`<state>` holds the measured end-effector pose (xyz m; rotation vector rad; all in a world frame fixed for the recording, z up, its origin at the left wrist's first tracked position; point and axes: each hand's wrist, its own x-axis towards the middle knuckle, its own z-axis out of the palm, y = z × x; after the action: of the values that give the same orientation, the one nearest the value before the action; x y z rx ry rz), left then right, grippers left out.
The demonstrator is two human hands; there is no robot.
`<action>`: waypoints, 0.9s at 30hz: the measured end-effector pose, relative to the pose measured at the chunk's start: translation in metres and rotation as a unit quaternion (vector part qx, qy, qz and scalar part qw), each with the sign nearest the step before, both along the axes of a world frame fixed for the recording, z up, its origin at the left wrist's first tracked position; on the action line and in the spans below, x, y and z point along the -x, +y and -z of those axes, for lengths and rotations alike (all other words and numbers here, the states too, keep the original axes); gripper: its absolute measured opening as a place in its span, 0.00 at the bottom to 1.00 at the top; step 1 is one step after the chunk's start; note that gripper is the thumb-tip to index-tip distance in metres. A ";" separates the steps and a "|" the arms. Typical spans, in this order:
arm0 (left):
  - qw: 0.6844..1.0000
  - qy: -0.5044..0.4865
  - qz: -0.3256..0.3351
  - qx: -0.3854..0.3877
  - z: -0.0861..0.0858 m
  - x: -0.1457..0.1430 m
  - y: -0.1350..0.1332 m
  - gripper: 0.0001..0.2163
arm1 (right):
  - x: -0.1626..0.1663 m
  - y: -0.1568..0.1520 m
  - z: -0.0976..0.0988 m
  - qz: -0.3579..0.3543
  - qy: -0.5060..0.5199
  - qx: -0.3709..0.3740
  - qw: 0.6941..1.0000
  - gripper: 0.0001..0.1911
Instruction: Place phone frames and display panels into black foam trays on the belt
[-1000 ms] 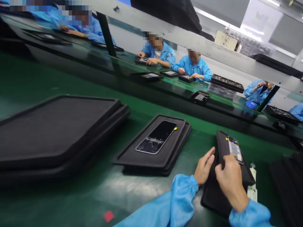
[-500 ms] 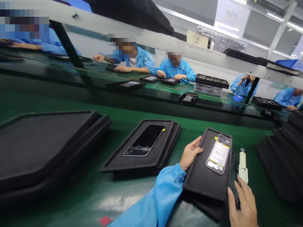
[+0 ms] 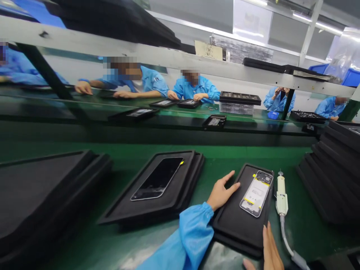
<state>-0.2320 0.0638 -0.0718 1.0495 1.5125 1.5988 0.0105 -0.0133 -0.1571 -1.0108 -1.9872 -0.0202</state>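
A black foam tray (image 3: 233,228) lies before me on top of another. On it rests an opened phone (image 3: 256,194), its white battery and inner parts facing up. My left hand (image 3: 222,192) is at the tray's left edge, thumb and fingers spread. Along the lower right edge, my right hand (image 3: 270,249) lies with straight fingers against the tray's side; part of it is cut off by the frame. Neither hand grips anything. Just right of the tray is a pale electric screwdriver (image 3: 281,197) with a grey cord.
Left of me, a phone with its dark screen up (image 3: 159,178) lies on stacked trays (image 3: 171,198). A larger tray stack (image 3: 42,195) is at far left, another stack (image 3: 329,183) at right. Across the green bench (image 3: 225,153), several co-workers in blue (image 3: 194,90) handle small parts.
The upper tray now sits lined up over the lower one. My right hand has moved from beside the screwdriver to the tray's right side. The view has shifted somewhat.
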 end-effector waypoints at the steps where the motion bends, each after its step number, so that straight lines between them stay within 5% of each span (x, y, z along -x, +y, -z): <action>1: 1.000 -0.007 0.011 -0.004 0.005 -0.005 0.000 0.32 | -0.002 0.001 -0.002 0.005 -0.014 0.007 1.000 0.36; 5: 0.999 -0.030 0.003 -0.030 0.025 -0.038 -0.005 0.29 | -0.023 0.013 -0.023 0.034 -0.034 -0.003 0.999 0.34; 10: 0.999 -0.008 -0.004 -0.041 0.034 -0.065 -0.013 0.29 | -0.043 0.047 -0.079 -0.013 -0.090 -0.097 0.991 0.31; 15: 1.000 -0.002 0.013 -0.021 0.029 -0.062 -0.013 0.28 | -0.020 0.089 -0.129 -0.087 -0.356 0.030 0.930 0.38; 20: 0.999 0.047 0.009 -0.014 0.028 -0.062 -0.015 0.27 | 0.012 0.103 -0.134 -0.130 -0.477 0.105 0.863 0.47; 23: 0.997 0.072 0.003 -0.011 0.027 -0.062 -0.016 0.27 | 0.016 0.103 -0.119 -0.112 -0.440 0.068 0.889 0.41; 27: 0.995 0.096 0.013 -0.001 0.020 -0.057 -0.016 0.25 | 0.020 0.108 -0.110 -0.093 -0.205 0.040 0.974 0.23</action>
<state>-0.1754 0.0483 -0.0923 1.2493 1.6151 1.5167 -0.0098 0.0944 -0.0472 -0.9204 -2.4710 -0.0508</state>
